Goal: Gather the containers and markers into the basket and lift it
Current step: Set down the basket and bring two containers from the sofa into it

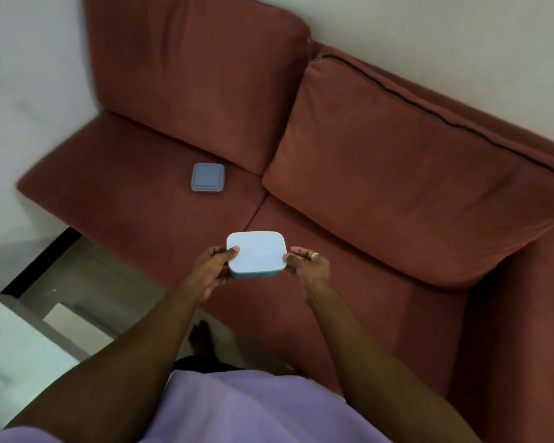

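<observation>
Gripping a square plastic container with a pale lid and teal base (256, 254) at mid-frame, both hands pinch its opposite sides. The left hand (215, 268) has its thumb on the lid's edge and its fingers beneath, and the right hand (311, 266) holds it likewise. It looks light, rigid and smooth, so the side walls under the lid rim seem the safest hold. Both arms reach forward over the rust-red fabric sofa (135, 206). A grey-blue square lidded container (208, 178) lies on the seat, upper left of centre. No basket or markers show.
</observation>
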